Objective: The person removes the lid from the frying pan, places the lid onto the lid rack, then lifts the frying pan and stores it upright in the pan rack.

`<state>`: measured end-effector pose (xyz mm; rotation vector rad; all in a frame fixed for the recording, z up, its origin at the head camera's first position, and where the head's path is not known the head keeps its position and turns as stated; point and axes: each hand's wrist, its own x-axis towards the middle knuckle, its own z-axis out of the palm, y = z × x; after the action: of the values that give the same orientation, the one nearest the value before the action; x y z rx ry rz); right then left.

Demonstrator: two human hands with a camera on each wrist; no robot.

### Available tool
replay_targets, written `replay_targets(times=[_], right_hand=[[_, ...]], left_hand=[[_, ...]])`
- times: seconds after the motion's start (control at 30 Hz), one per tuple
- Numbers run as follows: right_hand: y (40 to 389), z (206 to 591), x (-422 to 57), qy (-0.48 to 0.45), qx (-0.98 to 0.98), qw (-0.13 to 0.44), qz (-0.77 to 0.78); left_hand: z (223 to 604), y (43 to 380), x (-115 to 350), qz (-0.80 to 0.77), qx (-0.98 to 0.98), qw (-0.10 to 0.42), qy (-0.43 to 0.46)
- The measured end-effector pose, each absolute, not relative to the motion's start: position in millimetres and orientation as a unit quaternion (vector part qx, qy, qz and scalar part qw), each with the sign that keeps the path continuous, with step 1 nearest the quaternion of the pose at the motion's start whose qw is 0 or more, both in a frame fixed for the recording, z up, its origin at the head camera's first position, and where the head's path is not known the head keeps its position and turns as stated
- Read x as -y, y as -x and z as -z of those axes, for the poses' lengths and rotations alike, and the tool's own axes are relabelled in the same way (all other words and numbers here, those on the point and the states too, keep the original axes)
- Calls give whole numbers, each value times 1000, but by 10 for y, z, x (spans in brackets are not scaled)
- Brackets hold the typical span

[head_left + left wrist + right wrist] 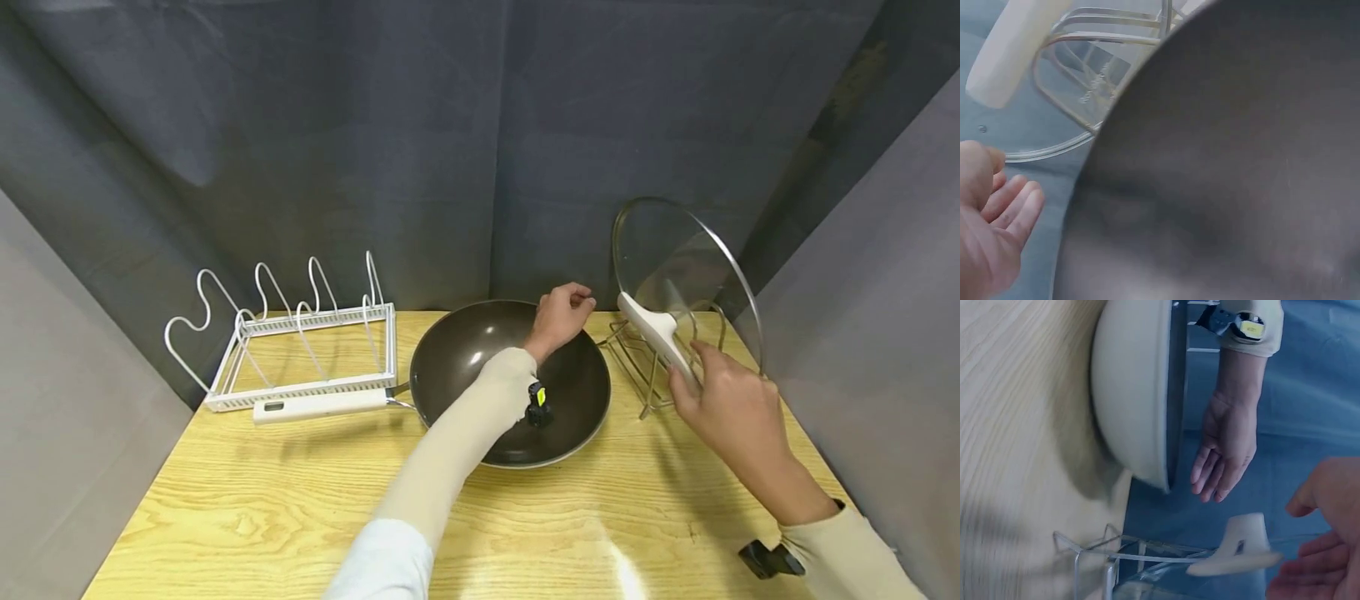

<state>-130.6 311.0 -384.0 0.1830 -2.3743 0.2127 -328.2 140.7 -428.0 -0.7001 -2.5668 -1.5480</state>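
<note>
A wok (450, 375) with a dark inside and pale outside sits mid-table, its long white handle (322, 406) pointing left. My left hand (561, 315) hovers over its far right rim, fingers loosely bent and holding nothing. On the right, a glass lid (675, 242) with a metal rim stands tilted on edge at a wire stand (651, 392). Its white handle (656, 329) faces my right hand (738, 408). In the right wrist view, that hand's fingers (1316, 569) and thumb are spread apart, close beside the lid handle (1238, 547).
A white rack (300, 387) with several upright wire loops stands at the left, just behind the wok handle. Dark curtain (420, 150) hangs along the table's back edge. Grey panels (67, 400) border both sides of the wooden table (300, 508).
</note>
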Motion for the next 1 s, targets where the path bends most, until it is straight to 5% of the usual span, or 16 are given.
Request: replay_targets(times=[0.33,1.0], right_hand=[[1270,3792,-2878,-138,891,391,-186],[1513,4016,-2706,-132,898,301,-291]], left_hand=[[4069,3147,-656,477,838,13,264],[3880,2650,556,351,887,27,298]])
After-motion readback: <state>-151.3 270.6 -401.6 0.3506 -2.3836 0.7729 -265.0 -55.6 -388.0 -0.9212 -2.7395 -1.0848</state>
